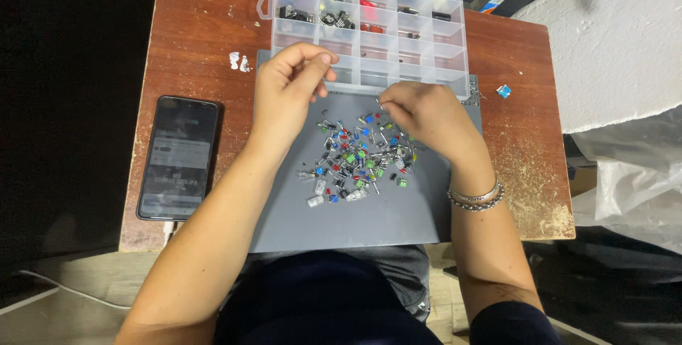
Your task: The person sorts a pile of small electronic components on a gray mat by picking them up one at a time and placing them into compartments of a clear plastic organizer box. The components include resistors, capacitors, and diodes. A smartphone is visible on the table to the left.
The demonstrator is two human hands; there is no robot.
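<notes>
A heap of small electronic parts (359, 157), green, blue, red, black and silver, lies on a grey mat (355, 220). My left hand (288, 89) hovers at the mat's far left edge by the clear compartment box (369, 22), thumb and forefinger pinched; whether a part sits between them I cannot tell. My right hand (426, 114) rests over the far right of the heap, fingers curled, with a thin metal pin showing at its fingertips. A bracelet is on the right wrist.
The mat lies on a worn reddish wooden table (199, 32). A dark phone (179, 157) lies at the left. A small blue part (503, 91) sits alone on the right; white scraps (239, 61) lie left of the box. Plastic sheeting (632, 174) is at the right.
</notes>
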